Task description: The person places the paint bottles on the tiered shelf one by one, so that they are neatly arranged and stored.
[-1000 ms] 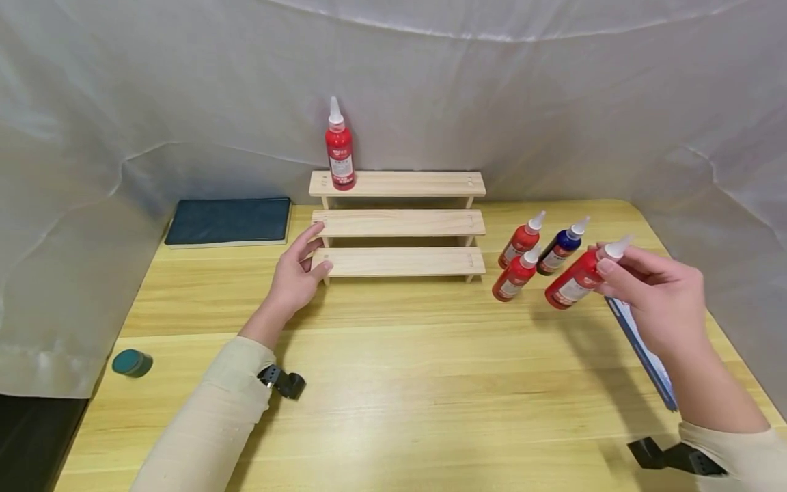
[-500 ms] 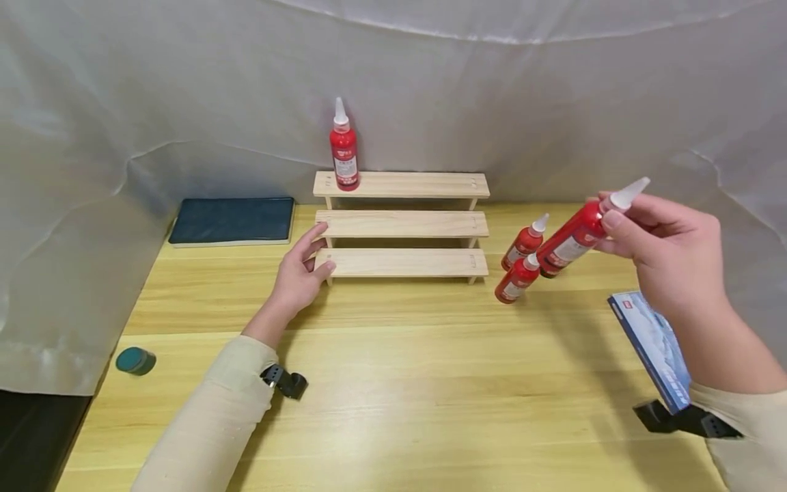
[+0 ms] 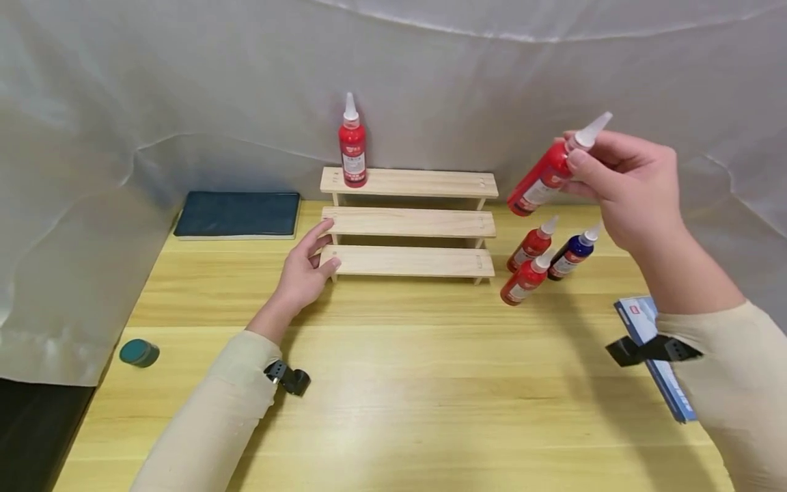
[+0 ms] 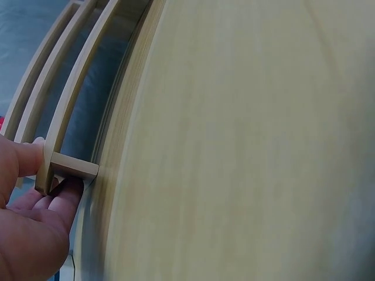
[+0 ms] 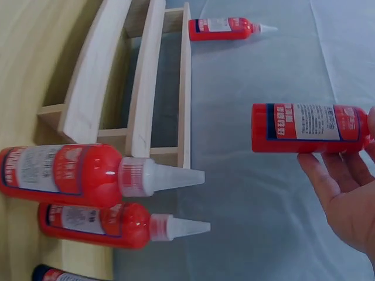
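Wooden table (image 3: 430, 383) supports a 3-tier rack (image 3: 412, 262). Left hand (image 3: 302, 272), fingers curled, grips its left end, presumably for steadiness. Right hand (image 3: 639, 184) pinches a red bottle (image 3: 541, 179) near the neck, raised right of the rack, apparently leaving its base free.

Walls: shiny gray cloth (image 3: 430, 82) at the back and both sides, with soft folds | Furniture: yellow wood desk (image 3: 467, 424), stripes going side to side | Low left: black patch (image 3: 37, 434) under the cloth's edge | Light: soft, pale shine on the desk
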Demonstrator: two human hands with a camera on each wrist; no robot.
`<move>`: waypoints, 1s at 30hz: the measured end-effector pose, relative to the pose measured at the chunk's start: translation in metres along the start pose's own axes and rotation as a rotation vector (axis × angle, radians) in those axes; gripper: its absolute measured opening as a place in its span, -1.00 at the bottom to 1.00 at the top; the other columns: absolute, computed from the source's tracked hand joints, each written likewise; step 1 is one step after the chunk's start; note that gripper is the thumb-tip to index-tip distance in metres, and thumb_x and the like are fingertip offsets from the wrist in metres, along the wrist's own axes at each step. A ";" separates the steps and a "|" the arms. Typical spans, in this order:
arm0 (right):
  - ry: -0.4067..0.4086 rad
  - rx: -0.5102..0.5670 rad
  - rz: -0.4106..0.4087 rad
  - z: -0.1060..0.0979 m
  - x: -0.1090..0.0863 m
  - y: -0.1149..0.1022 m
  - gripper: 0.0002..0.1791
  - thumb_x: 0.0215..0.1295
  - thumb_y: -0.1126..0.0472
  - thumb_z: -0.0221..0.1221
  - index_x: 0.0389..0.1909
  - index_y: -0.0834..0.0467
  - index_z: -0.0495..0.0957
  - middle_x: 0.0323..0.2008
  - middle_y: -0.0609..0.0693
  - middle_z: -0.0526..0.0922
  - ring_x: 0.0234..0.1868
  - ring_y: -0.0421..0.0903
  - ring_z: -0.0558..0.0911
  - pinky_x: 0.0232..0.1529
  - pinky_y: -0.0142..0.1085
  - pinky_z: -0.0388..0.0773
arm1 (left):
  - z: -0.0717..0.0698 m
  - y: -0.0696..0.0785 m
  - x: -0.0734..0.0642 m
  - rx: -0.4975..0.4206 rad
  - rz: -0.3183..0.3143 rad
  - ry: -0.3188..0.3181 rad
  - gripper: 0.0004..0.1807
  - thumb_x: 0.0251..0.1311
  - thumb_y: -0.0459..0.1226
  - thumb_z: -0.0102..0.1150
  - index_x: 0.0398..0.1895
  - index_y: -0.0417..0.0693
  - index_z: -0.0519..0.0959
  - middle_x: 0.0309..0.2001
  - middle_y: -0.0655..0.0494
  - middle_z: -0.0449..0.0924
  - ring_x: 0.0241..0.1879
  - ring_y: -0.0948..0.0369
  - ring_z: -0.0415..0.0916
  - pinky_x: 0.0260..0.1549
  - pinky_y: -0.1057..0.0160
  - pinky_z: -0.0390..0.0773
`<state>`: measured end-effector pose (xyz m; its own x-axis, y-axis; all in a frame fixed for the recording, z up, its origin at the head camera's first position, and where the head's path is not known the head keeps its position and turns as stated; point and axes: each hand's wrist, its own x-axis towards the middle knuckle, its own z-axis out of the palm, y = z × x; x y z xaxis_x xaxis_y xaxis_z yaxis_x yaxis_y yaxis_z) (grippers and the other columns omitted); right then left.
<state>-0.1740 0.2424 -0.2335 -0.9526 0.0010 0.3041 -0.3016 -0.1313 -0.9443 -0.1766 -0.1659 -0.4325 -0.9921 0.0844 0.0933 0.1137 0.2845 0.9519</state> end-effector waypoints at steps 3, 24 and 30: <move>-0.022 0.001 0.018 0.006 0.014 0.003 -0.59 0.17 0.42 0.38 0.04 0.47 0.61 -0.09 0.24 0.69 -0.24 0.04 0.71 -0.19 -0.17 0.61 | 0.000 0.000 0.000 0.000 -0.007 0.000 -0.21 0.30 -0.51 0.21 0.51 0.26 0.28 0.45 0.12 0.26 0.39 0.19 0.25 0.28 0.07 0.32; -0.049 -0.135 0.245 0.028 0.082 0.048 -0.61 0.15 0.23 0.44 0.03 0.19 0.72 0.01 0.12 0.63 -0.01 0.00 0.60 -0.23 -0.33 0.66 | 0.001 0.001 -0.002 -0.006 -0.018 0.005 -0.21 0.30 -0.52 0.21 0.51 0.28 0.29 0.44 0.10 0.28 0.38 0.20 0.26 0.28 0.07 0.33; -0.053 -0.159 0.269 0.033 0.089 0.057 -0.57 0.15 0.21 0.44 0.07 0.19 0.70 0.05 0.12 0.60 0.00 -0.01 0.58 -0.19 -0.31 0.65 | 0.000 0.000 -0.001 -0.005 -0.022 0.014 -0.20 0.29 -0.53 0.21 0.50 0.28 0.29 0.44 0.09 0.29 0.38 0.20 0.26 0.27 0.08 0.33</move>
<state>-0.2750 0.2020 -0.2561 -0.9970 -0.0648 0.0425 -0.0449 0.0368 -0.9983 -0.1756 -0.1661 -0.4323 -0.9949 0.0652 0.0767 0.0920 0.2814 0.9552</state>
